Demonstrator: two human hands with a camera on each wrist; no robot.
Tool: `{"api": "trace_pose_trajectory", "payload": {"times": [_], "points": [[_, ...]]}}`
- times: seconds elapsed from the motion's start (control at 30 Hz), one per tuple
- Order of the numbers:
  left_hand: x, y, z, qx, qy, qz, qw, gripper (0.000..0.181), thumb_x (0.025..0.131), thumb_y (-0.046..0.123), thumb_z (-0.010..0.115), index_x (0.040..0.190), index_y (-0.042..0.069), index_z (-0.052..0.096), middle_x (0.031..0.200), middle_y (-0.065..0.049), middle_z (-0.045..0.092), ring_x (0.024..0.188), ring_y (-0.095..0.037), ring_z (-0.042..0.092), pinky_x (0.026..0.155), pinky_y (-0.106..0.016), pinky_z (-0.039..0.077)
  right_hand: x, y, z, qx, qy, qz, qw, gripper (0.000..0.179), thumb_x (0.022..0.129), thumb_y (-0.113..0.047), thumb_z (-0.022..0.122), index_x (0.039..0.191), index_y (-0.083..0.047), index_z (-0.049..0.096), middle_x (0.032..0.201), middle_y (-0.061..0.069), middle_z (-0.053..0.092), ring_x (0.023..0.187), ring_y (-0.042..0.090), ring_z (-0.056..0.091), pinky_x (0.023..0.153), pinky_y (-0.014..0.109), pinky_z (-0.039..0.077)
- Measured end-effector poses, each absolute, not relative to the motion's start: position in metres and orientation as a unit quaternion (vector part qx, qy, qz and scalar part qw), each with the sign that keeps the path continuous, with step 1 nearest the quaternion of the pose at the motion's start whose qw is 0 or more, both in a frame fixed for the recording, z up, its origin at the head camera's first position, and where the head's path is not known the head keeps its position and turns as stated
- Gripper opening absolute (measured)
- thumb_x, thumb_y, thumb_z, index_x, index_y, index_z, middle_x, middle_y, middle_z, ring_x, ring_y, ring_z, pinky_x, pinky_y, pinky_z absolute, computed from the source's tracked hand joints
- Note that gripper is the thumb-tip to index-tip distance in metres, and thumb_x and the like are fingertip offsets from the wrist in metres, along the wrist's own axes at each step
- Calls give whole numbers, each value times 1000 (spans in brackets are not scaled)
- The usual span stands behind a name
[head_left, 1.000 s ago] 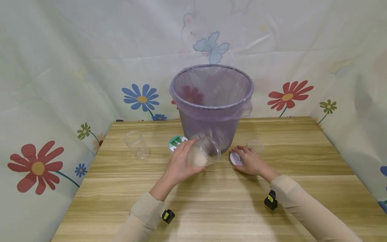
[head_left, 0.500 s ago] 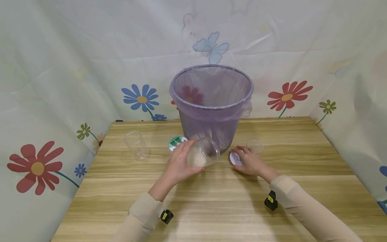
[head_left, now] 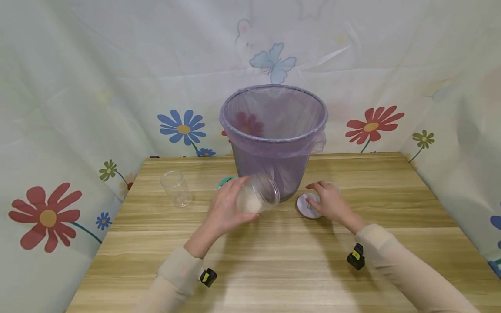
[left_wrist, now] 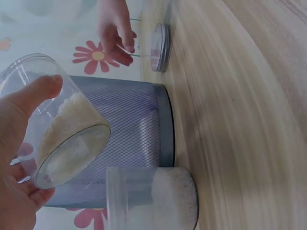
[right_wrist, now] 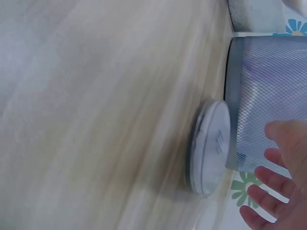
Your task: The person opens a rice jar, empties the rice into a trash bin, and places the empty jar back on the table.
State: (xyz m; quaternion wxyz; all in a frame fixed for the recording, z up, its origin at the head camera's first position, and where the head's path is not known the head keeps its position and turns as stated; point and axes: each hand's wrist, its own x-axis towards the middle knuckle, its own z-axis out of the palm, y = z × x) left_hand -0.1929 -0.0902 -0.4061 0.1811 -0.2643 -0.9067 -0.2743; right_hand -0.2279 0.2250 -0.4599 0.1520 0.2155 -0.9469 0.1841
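My left hand (head_left: 225, 208) grips a clear jar (head_left: 250, 201) with white rice-like grains inside. The jar leans, its mouth towards the right, in front of the bin; in the left wrist view its grains (left_wrist: 72, 120) lie along one side. My right hand (head_left: 332, 203), holding nothing, hovers with loosely bent fingers over a round whitish lid (head_left: 307, 206). This lid (right_wrist: 213, 148) appears as a thick, layered disc flat on the table in the right wrist view. Another clear jar (left_wrist: 148, 196) of grains stands beside the bin in the left wrist view.
A purple-lined mesh bin (head_left: 272, 148) stands at the table's back middle. A clear cup-like container (head_left: 176, 189) is at the left. A green disc (head_left: 225, 182) is partly hidden behind my left hand. Floral cloth (head_left: 184, 87) hangs around the wooden table (head_left: 282, 269).
My right hand has let go of the lid and risen slightly to the right, leaving it flat on the table. My left hand and the jar have shifted a little left.
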Motion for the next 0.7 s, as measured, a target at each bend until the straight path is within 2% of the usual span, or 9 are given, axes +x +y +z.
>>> {"api": "trace_pose_trajectory", "payload": {"times": [0.3,0.5,0.7], "points": [[-190,-99,-393,-247,-914,-271,172,95,55,38,86,135,10,42,126,-10,52,115,-27,49,96,-43,43,-236,233,-443,203,-944,211,150,23,81,-12,66,100,2,64,93,17,62,85,32,61,73,45,51],[-189,-106,-388,-248,-914,-263,183,94,55,37,86,134,8,43,124,-11,53,113,-28,50,94,-44,44,-242,241,-432,195,-947,203,152,23,83,-12,64,101,2,62,91,17,62,82,32,61,68,44,51],[-190,-115,-380,-246,-916,-252,190,93,55,38,85,133,8,44,122,-11,54,110,-29,51,89,-44,47,-248,250,-418,211,-941,197,179,21,82,-8,64,99,4,62,90,18,64,80,32,62,66,45,52]]}}
